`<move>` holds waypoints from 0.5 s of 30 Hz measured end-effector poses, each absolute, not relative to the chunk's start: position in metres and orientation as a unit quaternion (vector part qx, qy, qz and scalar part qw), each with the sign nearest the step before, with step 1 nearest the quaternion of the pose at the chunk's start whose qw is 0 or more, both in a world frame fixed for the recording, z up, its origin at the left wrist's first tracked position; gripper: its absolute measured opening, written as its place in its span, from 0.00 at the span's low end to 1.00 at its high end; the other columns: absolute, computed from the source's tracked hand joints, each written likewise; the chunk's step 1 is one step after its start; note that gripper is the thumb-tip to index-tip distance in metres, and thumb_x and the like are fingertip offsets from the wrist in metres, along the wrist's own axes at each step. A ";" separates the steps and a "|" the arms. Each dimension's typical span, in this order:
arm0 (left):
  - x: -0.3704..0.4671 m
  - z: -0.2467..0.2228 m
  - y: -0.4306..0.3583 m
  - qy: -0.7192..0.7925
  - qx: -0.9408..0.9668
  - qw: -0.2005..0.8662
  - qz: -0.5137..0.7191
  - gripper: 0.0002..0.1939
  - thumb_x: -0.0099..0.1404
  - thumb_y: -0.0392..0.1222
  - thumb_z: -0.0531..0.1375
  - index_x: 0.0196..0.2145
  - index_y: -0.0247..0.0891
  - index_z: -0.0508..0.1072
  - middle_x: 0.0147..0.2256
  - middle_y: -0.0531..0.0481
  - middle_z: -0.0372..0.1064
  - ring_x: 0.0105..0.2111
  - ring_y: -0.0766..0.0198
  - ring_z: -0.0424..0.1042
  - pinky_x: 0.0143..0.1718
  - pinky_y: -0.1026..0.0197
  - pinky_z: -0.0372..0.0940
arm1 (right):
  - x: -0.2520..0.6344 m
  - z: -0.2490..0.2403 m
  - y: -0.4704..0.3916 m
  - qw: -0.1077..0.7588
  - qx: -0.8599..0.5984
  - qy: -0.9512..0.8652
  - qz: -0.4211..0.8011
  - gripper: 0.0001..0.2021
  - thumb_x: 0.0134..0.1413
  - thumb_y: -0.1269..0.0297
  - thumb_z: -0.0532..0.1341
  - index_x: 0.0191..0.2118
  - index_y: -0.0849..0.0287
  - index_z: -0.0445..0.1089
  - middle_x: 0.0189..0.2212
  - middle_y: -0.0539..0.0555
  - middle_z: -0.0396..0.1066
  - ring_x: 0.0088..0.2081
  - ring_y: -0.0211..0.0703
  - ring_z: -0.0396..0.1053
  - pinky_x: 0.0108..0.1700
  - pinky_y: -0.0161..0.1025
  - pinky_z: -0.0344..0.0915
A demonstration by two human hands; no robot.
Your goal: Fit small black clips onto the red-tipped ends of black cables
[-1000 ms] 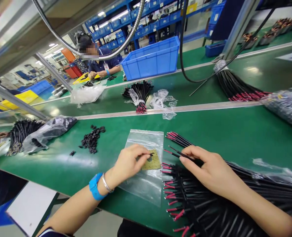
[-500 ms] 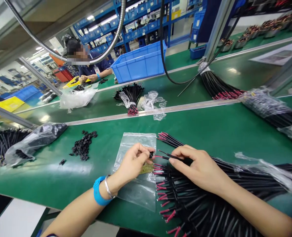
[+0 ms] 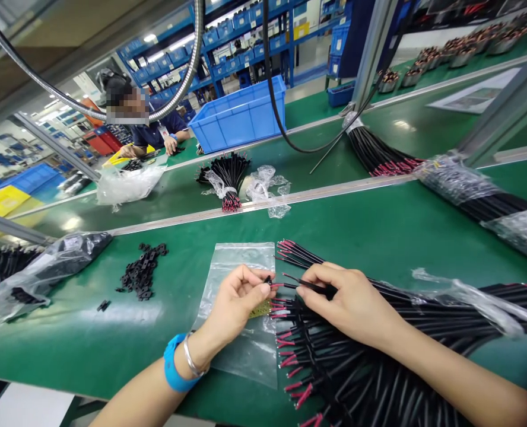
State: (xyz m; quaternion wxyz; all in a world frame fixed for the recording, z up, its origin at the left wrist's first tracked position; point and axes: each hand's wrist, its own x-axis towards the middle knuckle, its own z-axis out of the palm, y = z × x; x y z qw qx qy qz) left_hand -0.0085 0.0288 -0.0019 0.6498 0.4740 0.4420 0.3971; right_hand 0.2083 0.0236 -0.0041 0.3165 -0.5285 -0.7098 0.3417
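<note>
My left hand (image 3: 242, 298) pinches a small black connector (image 3: 269, 280) over a clear plastic bag (image 3: 245, 350) with small yellowish pieces (image 3: 260, 308) in it. Facing it, my right hand (image 3: 341, 296) grips a black cable (image 3: 310, 286), its thumb and fingers closed round the sheath. One red wire from that cable reaches the connector; a second, dark wire stands apart above it. Whether the red wire is inserted is too small to tell. Below and beside my right hand spreads a large bundle of black cables (image 3: 379, 379) with red wire ends.
A pile of black connectors (image 3: 143, 273) lies at left, near a bag of black parts (image 3: 54, 273). Behind the metal rail (image 3: 178, 220) are a tied cable bundle (image 3: 230, 175), a blue bin (image 3: 241, 115) and a person (image 3: 156, 133). Wrapped cables (image 3: 468, 190) lie at right.
The view has shifted, moving the background slightly left. My left fingers have turned a little around the connector, and the person across has moved their hands apart.
</note>
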 end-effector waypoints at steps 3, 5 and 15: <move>-0.010 -0.002 0.029 0.431 0.473 0.657 0.399 0.18 0.57 0.38 0.65 0.37 0.29 0.60 0.46 0.43 0.66 0.42 0.68 0.70 0.46 0.61 0.67 | 0.207 -0.004 0.023 0.323 -0.534 -0.703 0.342 0.09 0.51 0.59 0.56 0.28 0.57 0.68 0.25 0.48 0.64 0.28 0.33 0.61 0.32 0.34 0.58; -0.011 -0.001 0.029 0.426 0.469 0.666 0.394 0.19 0.56 0.38 0.66 0.38 0.29 0.61 0.46 0.43 0.66 0.40 0.68 0.71 0.45 0.62 0.67 | 0.208 -0.005 0.023 0.327 -0.538 -0.699 0.340 0.08 0.51 0.59 0.57 0.28 0.57 0.68 0.25 0.48 0.63 0.28 0.33 0.61 0.32 0.34 0.58; 0.008 0.003 0.025 0.463 0.461 0.671 0.351 0.23 0.49 0.37 0.69 0.37 0.27 0.63 0.35 0.43 0.70 0.31 0.70 0.70 0.34 0.67 0.67 | 0.212 -0.002 0.023 0.325 -0.490 -0.724 0.362 0.06 0.50 0.63 0.58 0.28 0.59 0.69 0.26 0.48 0.65 0.30 0.33 0.61 0.35 0.35 0.58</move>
